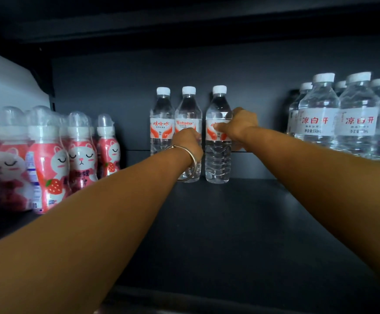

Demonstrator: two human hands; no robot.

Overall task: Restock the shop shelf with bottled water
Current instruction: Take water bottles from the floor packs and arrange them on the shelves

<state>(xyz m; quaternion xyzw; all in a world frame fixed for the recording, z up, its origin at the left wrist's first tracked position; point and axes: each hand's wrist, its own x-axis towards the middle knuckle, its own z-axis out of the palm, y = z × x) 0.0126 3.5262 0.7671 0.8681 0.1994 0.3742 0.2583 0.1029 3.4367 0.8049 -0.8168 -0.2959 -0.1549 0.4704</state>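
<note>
My left hand grips the middle water bottle at its label; my right hand grips the right-hand bottle the same way; both stand upright at the back of the dark shelf, a third bottle just left of them.

Bare dark shelf floor open in front, between pink cat-print bottles at left and clear white-labelled bottles at right. Three upright water bottles near back wall. Open gaps beside them. Shelf above limiting headroom.
</note>
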